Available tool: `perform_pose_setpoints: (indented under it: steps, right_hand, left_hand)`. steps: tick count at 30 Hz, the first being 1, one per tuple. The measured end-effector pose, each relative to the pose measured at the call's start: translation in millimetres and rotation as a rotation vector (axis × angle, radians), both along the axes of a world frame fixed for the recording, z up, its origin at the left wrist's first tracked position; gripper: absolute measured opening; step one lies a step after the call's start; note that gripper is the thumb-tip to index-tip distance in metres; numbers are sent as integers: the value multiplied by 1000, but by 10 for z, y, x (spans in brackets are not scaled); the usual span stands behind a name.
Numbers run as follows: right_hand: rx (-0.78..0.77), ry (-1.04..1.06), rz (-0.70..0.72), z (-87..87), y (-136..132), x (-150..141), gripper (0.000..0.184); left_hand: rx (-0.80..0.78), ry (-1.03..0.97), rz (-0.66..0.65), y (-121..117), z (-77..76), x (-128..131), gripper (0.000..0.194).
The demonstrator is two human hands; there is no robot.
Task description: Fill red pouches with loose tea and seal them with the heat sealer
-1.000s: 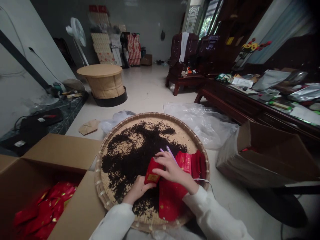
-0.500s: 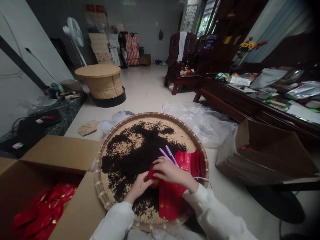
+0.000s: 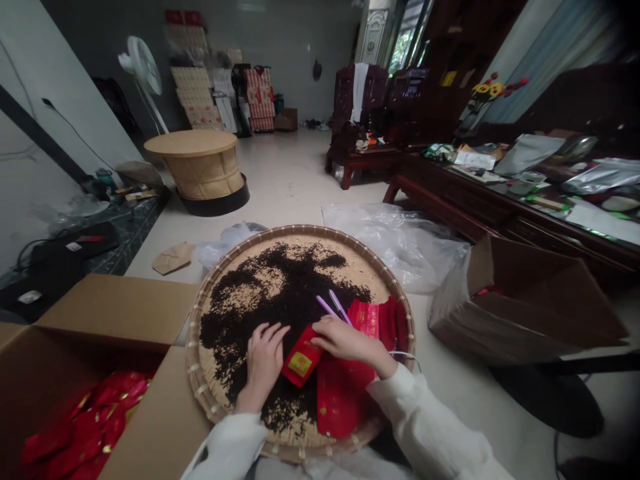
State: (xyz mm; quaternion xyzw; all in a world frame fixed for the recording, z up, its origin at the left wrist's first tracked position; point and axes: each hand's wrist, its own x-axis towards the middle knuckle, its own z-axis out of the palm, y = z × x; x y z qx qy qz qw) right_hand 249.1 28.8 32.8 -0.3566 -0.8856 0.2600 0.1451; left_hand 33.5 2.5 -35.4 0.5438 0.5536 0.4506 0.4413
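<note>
My right hand grips the upper end of a small red packet with a gold patch, held at a slant over the dark loose tea leaves. Just left of the packet, my left hand lies over the leaves with its fingers stretched out, holding nothing visible. The leaves are spread across a round woven bamboo tray. Under my right wrist lie flat red packets, with more red packets stacked beyond. Two purple pen-like sticks rest beside that stack.
An open cardboard box at the left holds several red packets. Another open carton stands at the right. Clear plastic sheeting lies behind the tray. A round wooden table and a long dark table stand farther back.
My left hand has come off the red packet and moved left, its fingers now spread. My right hand still holds the packet, whose gold patch has come into view.
</note>
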Motion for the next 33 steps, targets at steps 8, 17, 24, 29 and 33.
perform_pose_setpoints:
  steps: [8,17,24,29,33]
  right_hand:
    - [-161,97,22,37,-67,-36,11]
    - [-204,542,-430,-244,-193,-96,32]
    - [-348,597,-487,-403,-210,-159,16]
    - [-424,651,-524,-476,-268,-232,14]
    - [-394,696,-638,-626,-321,-292,20]
  left_hand:
    - [-309,-215,-345,-88,188,146,41]
    - [-269,-269,-78,-129,156,257,33]
    - [-213,-212,-27,-140,183,257,32]
    - [-257,-293,-65,-166,177,264,35]
    - [-433,-526,-165,-222,144,329,55]
